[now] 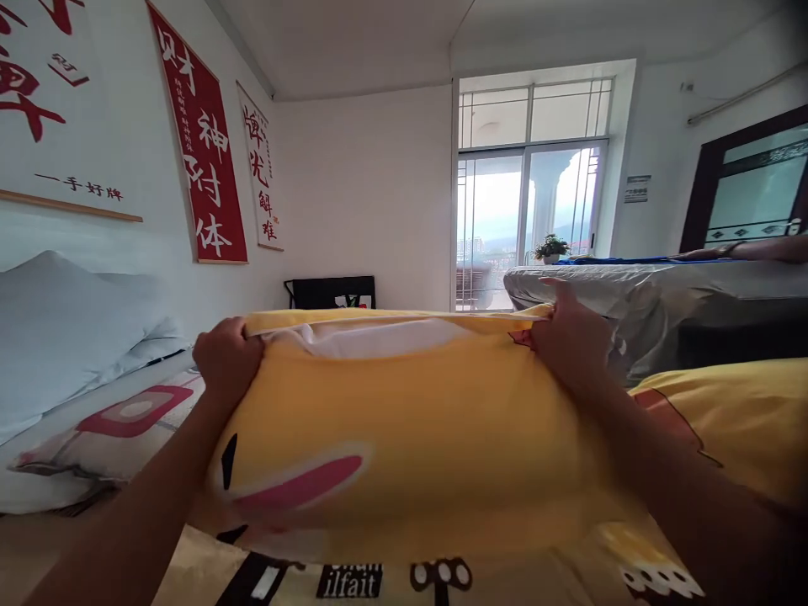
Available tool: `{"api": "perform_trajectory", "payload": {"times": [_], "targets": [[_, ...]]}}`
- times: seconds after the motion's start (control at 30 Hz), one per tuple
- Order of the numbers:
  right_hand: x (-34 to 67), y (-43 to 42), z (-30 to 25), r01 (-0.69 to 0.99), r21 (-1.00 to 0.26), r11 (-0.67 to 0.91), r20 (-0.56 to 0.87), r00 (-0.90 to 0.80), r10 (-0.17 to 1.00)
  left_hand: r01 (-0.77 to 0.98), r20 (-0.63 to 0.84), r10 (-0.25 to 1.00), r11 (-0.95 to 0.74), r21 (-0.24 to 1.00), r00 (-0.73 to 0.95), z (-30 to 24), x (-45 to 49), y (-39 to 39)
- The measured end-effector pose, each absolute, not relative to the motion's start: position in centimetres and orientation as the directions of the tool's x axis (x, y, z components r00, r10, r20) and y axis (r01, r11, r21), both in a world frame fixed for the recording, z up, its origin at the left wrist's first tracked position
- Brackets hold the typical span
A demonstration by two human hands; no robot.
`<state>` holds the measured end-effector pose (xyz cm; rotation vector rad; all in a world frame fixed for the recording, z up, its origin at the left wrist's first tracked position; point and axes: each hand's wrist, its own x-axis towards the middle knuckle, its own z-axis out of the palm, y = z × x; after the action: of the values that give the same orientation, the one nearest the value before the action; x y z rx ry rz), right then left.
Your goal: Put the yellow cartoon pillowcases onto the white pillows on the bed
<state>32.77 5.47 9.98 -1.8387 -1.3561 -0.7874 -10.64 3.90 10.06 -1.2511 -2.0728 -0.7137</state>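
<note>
A yellow pillowcase (404, 421) with a pink and black print is stretched upright between my hands, its opening along the top edge. White fabric (391, 339), seemingly a pillow, shows inside the opening. My left hand (228, 358) is closed around the left corner of the opening. At the right corner, my right hand (574, 337) grips the edge with its fingers folded in, while the index finger sticks out. Below the pillowcase lies a patterned bedsheet (404, 581), printed with black shapes and lettering.
White pillows (69, 328) and a pink-patterned pillow (135, 412) lie on the left. Another yellow pillow (751, 412) is at the right. Beyond it stands a covered table (631, 286), where another person's arm (770, 249) rests. A black chair (332, 292) stands by the far wall.
</note>
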Motion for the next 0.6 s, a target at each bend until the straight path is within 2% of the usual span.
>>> {"api": "perform_trajectory", "payload": {"times": [0.03, 0.07, 0.13, 0.2, 0.3, 0.37, 0.47, 0.6], "targets": [[32.5, 5.9, 9.4, 0.972, -0.188, -0.141, 0.839, 0.234, 0.491, 0.889, 0.761, 0.54, 0.446, 0.105, -0.36, 10.0, -11.1, 3.7], [32.2, 6.3, 8.5, 0.987, -0.14, -0.082, 0.853, 0.162, 0.496, 0.885, 0.757, 0.558, 0.461, 0.057, -0.34, 9.6, -11.7, 3.6], [31.9, 6.9, 6.1, 1.0, 0.021, 0.01, 0.803, -0.023, 0.595, 0.913, 0.639, 0.722, 0.401, -0.074, -0.265, 7.5, -12.9, 3.7], [31.9, 7.1, 3.2, 0.989, 0.143, 0.041, 0.717, -0.132, 0.685, 0.947, 0.476, 0.865, 0.269, -0.175, -0.158, 4.1, -13.8, 3.8], [32.8, 6.8, -1.7, 0.976, 0.205, 0.071, 0.592, -0.182, 0.785, 0.957, 0.372, 0.923, 0.189, -0.221, -0.097, -1.7, -13.9, 3.8], [33.7, 6.3, -5.1, 0.967, 0.201, 0.159, 0.471, -0.238, 0.849, 0.963, 0.327, 0.941, 0.162, -0.217, -0.085, -4.7, -13.5, 3.4], [35.2, 5.3, -9.7, 0.966, 0.088, 0.244, 0.41, -0.259, 0.875, 0.976, 0.284, 0.954, 0.148, -0.157, -0.099, -7.1, -13.5, 2.1], [38.0, 3.5, -11.9, 0.958, -0.021, 0.287, 0.43, -0.25, 0.868, 0.992, 0.258, 0.959, 0.105, 0.069, -0.12, -7.7, -16.0, -0.2]]}}
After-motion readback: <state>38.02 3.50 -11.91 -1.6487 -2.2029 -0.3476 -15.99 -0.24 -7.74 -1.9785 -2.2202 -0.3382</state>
